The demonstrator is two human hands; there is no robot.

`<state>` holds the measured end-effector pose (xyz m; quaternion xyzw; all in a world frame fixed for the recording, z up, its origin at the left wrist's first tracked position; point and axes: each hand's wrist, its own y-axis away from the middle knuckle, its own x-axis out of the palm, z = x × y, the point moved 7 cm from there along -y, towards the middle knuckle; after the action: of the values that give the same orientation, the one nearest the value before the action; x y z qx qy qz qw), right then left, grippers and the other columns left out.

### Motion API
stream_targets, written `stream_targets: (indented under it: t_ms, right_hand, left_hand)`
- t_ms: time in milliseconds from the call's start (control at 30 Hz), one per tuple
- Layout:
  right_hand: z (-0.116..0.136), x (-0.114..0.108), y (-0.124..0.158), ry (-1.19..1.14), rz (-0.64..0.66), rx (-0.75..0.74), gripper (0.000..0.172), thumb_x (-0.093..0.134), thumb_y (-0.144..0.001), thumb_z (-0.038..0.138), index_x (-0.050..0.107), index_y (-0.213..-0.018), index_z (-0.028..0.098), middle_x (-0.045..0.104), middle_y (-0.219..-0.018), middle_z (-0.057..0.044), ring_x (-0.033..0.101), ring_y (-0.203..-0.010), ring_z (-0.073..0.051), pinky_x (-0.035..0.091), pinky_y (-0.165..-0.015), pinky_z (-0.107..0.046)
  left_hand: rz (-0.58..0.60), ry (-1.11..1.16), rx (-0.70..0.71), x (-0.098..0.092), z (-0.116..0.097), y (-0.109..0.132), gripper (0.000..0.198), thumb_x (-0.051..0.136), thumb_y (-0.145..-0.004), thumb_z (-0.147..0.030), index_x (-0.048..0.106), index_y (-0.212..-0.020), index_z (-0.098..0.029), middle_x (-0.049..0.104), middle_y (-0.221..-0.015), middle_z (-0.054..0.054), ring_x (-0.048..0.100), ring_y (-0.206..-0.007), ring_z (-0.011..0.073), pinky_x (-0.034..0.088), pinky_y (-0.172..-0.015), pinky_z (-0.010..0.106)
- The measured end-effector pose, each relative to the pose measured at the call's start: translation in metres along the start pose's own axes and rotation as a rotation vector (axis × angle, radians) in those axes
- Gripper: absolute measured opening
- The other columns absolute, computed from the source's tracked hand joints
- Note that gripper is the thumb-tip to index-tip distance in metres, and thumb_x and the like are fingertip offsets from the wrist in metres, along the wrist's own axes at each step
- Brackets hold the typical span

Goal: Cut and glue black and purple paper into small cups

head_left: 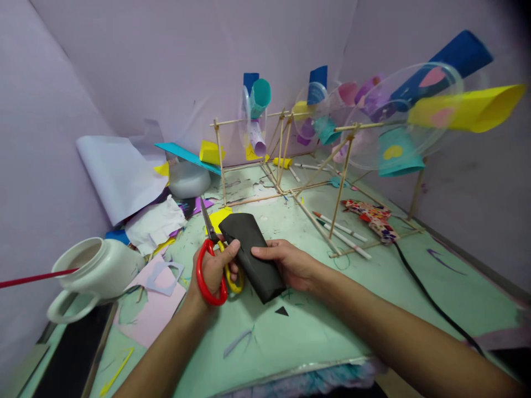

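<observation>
Both bare forearms enter from the bottom of the view, nearest the camera, and converge at the middle of the table (327,318). Left hand (213,271): palm turned inward, fingers curled closed around the red and yellow handles of the scissors (213,236), whose blades point up and away; its thumb meets the near side of the black paper sleeve (257,257). Right hand (290,262): thumb flat on top of the sleeve, gripping it from the side; the fingers beneath are hidden. The flattened sleeve slants between the hands, its lower end above a black triangular scrap (282,311). Green tabletop extends from the hands to the front edge. To the left, pink paper (153,315) and a tipped white pot (112,268) border the left forearm; beyond the right hand stand markers (346,228) and a stick frame (342,185).
</observation>
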<state>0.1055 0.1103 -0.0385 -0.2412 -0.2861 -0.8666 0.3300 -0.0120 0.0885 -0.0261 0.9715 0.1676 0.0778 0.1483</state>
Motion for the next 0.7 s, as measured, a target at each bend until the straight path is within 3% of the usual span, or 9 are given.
stream_targets:
  t_ms: [100,367,700]
  right_hand:
    - [-0.0014,0.0033,0.0007,-0.036,0.056,0.025,0.018,0.059,-0.077,0.019,0.066,-0.086,0.006,0.07,-0.071,-0.01,0.065,-0.062,-0.015,0.051,-0.063,-0.026]
    - [-0.0002,0.0018,0.0022,-0.015,0.03,0.02,0.016,0.059,-0.077,0.017,0.066,-0.086,0.006,0.069,-0.07,-0.009,0.064,-0.062,-0.015,0.051,-0.063,-0.026]
    - [0.0003,-0.0052,0.0046,0.043,-0.077,0.094,0.012,0.06,-0.067,0.019,0.063,-0.075,0.01,0.063,-0.061,-0.003,0.056,-0.051,-0.011,0.043,-0.05,-0.022]
  left_hand:
    - [0.022,0.025,-0.046,0.0011,0.0026,-0.0036,0.04,0.073,-0.05,-0.043,0.049,-0.068,-0.017,0.048,-0.031,-0.006,0.041,-0.027,0.0077,0.034,-0.03,0.017]
    - [0.028,0.04,-0.059,0.0003,0.0048,-0.0048,0.039,0.073,-0.05,-0.045,0.047,-0.057,-0.017,0.047,-0.03,-0.005,0.042,-0.026,0.0076,0.034,-0.029,0.017]
    - [-0.006,0.057,0.057,-0.0067,-0.0032,-0.008,0.043,0.068,-0.057,-0.054,0.048,-0.057,-0.017,0.048,-0.033,-0.004,0.043,-0.028,0.0083,0.035,-0.03,0.018]
